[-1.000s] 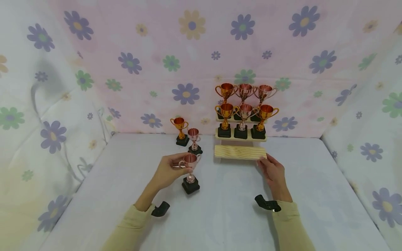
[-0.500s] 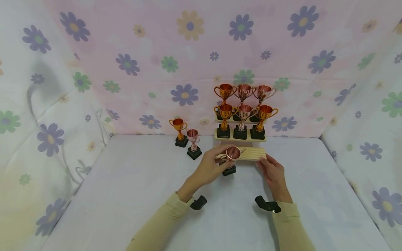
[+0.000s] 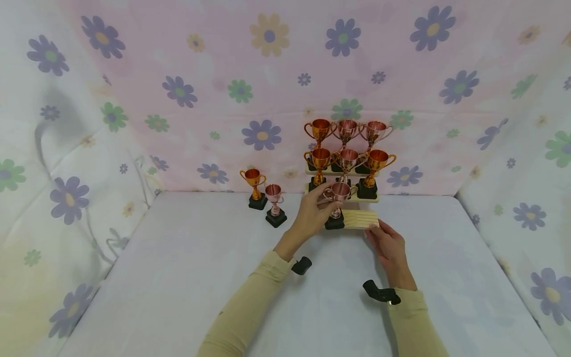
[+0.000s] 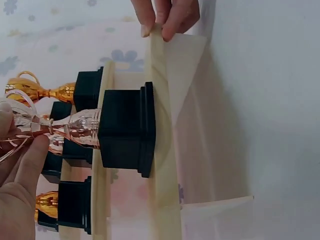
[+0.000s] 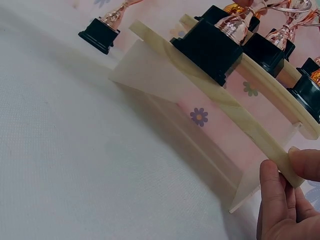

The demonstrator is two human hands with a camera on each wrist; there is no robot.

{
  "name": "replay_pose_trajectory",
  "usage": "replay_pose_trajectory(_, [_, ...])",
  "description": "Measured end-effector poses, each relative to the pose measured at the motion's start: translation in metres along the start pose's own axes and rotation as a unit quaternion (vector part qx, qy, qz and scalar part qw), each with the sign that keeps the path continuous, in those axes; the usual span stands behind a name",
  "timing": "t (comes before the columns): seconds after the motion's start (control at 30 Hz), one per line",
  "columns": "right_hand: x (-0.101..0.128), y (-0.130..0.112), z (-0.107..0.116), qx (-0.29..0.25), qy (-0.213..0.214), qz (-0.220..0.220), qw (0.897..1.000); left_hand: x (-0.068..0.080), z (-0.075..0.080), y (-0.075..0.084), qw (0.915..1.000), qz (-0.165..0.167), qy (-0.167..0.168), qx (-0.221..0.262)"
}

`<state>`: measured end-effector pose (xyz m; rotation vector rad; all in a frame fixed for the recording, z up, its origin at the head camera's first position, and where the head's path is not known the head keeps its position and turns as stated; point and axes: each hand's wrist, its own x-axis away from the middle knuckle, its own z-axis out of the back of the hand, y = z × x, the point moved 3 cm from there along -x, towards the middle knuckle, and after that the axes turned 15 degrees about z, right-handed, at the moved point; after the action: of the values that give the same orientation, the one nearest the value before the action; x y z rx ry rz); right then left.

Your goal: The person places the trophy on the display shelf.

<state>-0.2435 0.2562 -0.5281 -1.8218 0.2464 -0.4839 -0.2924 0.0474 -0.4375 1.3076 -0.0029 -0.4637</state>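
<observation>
My left hand (image 3: 322, 201) grips the stem and cup of a rose-copper trophy (image 3: 339, 191). The trophy's black base (image 4: 127, 131) sits upright on the left part of the lowest wooden step (image 3: 362, 218) of a tiered stand. In the left wrist view my fingers (image 4: 22, 165) curl round the cup end. My right hand (image 3: 381, 233) pinches the right end of that same step (image 5: 235, 107) between thumb and fingers (image 5: 274, 192). In the right wrist view the base (image 5: 210, 46) rests flat on the board.
Several gold and copper trophies (image 3: 348, 158) fill the stand's two upper steps against the flowered back cloth. A gold trophy (image 3: 254, 186) and a copper one (image 3: 274, 201) stand on the white table (image 3: 178, 277) to the left. Cloth walls close both sides.
My left hand has carried the copper trophy from the table at the left, rightward and away from me, onto the lowest step. The right hand has stayed on the step's end.
</observation>
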Motion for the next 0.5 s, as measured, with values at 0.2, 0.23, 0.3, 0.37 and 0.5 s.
replay_pose_trajectory(0.2, [0.001, -0.001, 0.001, 0.001, -0.005, 0.0, 1.0, -0.008, -0.006, -0.008, 1.0, -0.003, -0.007, 0.006])
replay_pose_trajectory(0.23, [0.001, -0.001, 0.002, 0.001, -0.006, 0.0, 1.0, -0.01, -0.007, -0.009, 0.9999, -0.002, -0.008, 0.01])
replay_pose_trajectory(0.3, [0.001, -0.001, 0.002, 0.001, -0.007, 0.002, 1.0, -0.013, -0.009, -0.011, 0.9997, -0.002, -0.012, 0.022])
replay_pose_trajectory(0.37, [0.001, -0.002, 0.002, 0.002, -0.006, 0.003, 1.0, -0.016, -0.012, -0.012, 0.9992, 0.002, -0.019, 0.034])
replay_pose_trajectory(0.5, [0.001, -0.002, 0.0, 0.003, -0.007, 0.009, 1.0, -0.022, -0.018, -0.011, 0.9982, 0.017, -0.031, 0.048])
